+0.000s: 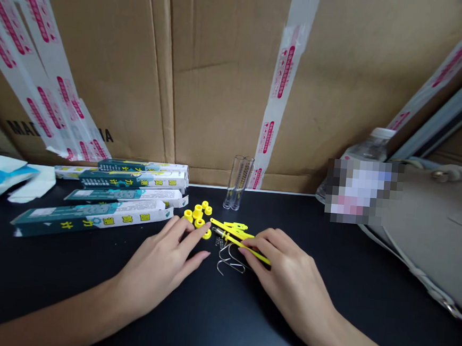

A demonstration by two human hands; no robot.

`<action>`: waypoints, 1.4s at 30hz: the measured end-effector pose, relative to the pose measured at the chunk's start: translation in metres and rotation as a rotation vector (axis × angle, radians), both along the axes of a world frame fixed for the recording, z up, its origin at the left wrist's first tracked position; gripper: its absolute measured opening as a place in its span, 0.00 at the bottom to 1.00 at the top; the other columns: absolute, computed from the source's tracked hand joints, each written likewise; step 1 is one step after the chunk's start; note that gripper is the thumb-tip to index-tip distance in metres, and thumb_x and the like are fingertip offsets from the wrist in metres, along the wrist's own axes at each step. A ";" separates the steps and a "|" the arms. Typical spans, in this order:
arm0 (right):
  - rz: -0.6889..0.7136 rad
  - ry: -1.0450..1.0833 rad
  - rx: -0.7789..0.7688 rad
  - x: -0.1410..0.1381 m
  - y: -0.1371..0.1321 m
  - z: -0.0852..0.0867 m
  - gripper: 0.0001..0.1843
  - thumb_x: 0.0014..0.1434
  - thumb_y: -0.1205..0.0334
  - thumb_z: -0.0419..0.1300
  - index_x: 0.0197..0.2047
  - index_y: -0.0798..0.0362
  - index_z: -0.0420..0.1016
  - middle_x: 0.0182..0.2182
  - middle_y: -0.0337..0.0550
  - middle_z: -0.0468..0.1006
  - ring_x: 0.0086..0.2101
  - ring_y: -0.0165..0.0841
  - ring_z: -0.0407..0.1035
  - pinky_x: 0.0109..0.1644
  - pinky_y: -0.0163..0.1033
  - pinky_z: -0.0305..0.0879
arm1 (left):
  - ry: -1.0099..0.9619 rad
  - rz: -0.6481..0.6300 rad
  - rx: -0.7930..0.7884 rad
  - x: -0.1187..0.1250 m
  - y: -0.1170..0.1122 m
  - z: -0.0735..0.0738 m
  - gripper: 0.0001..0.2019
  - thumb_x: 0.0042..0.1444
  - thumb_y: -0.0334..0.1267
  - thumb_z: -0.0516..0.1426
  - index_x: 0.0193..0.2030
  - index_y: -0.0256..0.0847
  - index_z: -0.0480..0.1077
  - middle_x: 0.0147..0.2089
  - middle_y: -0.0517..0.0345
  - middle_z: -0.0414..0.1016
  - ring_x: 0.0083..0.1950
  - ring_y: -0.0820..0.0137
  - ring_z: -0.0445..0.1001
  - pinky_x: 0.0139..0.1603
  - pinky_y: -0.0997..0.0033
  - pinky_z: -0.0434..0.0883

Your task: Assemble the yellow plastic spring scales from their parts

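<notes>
My left hand (164, 250) rests with its fingers stretched and the thumb apart, its fingertips at the small yellow plastic caps (198, 211). Between thumb and fingers my right hand (288, 257) grips a thin yellow plastic rod (233, 241), which has a small metal spring near its far end. More flat yellow plastic strips (235, 226) lie just beyond that rod. Several bent metal hooks (227, 263) and loose small springs (219, 242) are on the black table between my hands. Two clear tubes (236, 181) stand upright farther back.
Several long printed cartons (95, 218) lie at the left, with a blue and white packet (2, 176) beyond them. A large cardboard box (222, 87) walls off the back. On the right are a plastic bottle (373, 144) and a beige bag (430, 226) with its strap.
</notes>
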State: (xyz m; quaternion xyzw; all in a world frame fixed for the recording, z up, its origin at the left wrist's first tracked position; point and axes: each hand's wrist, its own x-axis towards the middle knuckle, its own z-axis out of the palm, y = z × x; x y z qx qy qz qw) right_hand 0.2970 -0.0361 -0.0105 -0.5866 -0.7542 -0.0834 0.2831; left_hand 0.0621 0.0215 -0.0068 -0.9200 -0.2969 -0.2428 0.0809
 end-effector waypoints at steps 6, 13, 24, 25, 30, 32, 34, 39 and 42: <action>0.062 0.135 0.059 0.003 0.001 0.008 0.04 0.67 0.65 0.58 0.41 0.52 0.75 0.35 0.43 0.79 0.33 0.36 0.75 0.35 0.40 0.72 | -0.077 -0.056 -0.125 -0.003 0.001 0.000 0.06 0.67 0.34 0.55 0.47 0.38 0.72 0.43 0.52 0.73 0.44 0.61 0.74 0.42 0.59 0.77; 0.057 0.421 0.034 0.000 -0.001 0.005 0.05 0.68 0.61 0.57 0.47 0.49 0.68 0.34 0.37 0.82 0.27 0.29 0.76 0.30 0.33 0.72 | -0.209 -0.099 -0.266 -0.004 -0.002 0.003 0.05 0.66 0.29 0.56 0.46 0.40 0.72 0.41 0.58 0.75 0.43 0.67 0.74 0.44 0.68 0.74; 0.451 1.288 -0.341 -0.027 -0.010 0.012 0.07 0.64 0.60 0.64 0.42 0.52 0.83 0.46 0.46 0.80 0.38 0.37 0.81 0.41 0.42 0.84 | -0.426 -0.137 -0.314 -0.003 -0.003 0.004 0.09 0.59 0.28 0.63 0.45 0.43 0.75 0.42 0.60 0.77 0.43 0.70 0.73 0.46 0.72 0.73; 0.463 1.301 -0.364 -0.029 -0.010 0.012 0.07 0.63 0.61 0.65 0.41 0.52 0.84 0.46 0.46 0.80 0.39 0.37 0.81 0.41 0.42 0.84 | -0.426 -0.129 -0.368 -0.003 -0.004 0.004 0.10 0.59 0.28 0.63 0.46 0.44 0.75 0.41 0.61 0.77 0.40 0.72 0.73 0.42 0.74 0.73; 0.439 1.301 -0.406 -0.030 -0.009 0.011 0.07 0.62 0.60 0.66 0.41 0.52 0.85 0.45 0.46 0.83 0.39 0.38 0.81 0.41 0.41 0.84 | -0.443 -0.135 -0.407 -0.002 -0.007 0.006 0.12 0.56 0.26 0.63 0.44 0.43 0.76 0.34 0.65 0.73 0.30 0.77 0.68 0.31 0.79 0.70; 0.425 1.303 -0.398 -0.030 -0.009 0.011 0.07 0.61 0.60 0.67 0.41 0.52 0.85 0.44 0.46 0.84 0.38 0.38 0.81 0.41 0.41 0.84 | -0.442 -0.151 -0.368 -0.002 -0.007 0.007 0.12 0.55 0.25 0.63 0.44 0.42 0.77 0.33 0.64 0.72 0.30 0.76 0.68 0.31 0.79 0.69; 0.413 1.297 -0.393 -0.029 -0.008 0.011 0.07 0.60 0.60 0.67 0.41 0.51 0.85 0.42 0.45 0.84 0.38 0.37 0.81 0.41 0.40 0.83 | -0.435 -0.161 -0.352 -0.001 -0.006 0.007 0.14 0.56 0.25 0.62 0.48 0.41 0.76 0.34 0.62 0.72 0.30 0.76 0.67 0.32 0.78 0.69; 0.332 1.223 -0.346 -0.027 -0.010 0.012 0.07 0.57 0.59 0.69 0.38 0.51 0.86 0.39 0.46 0.86 0.34 0.37 0.82 0.34 0.36 0.82 | -0.429 -0.179 -0.323 -0.003 -0.004 0.007 0.15 0.59 0.27 0.61 0.53 0.40 0.75 0.32 0.63 0.71 0.30 0.75 0.67 0.35 0.74 0.69; 0.270 1.184 -0.313 -0.027 -0.011 0.012 0.08 0.55 0.58 0.71 0.37 0.52 0.86 0.36 0.47 0.85 0.32 0.38 0.82 0.31 0.36 0.81 | -0.410 -0.171 -0.349 -0.004 -0.004 0.007 0.10 0.59 0.31 0.64 0.47 0.41 0.77 0.29 0.64 0.69 0.31 0.73 0.68 0.35 0.74 0.69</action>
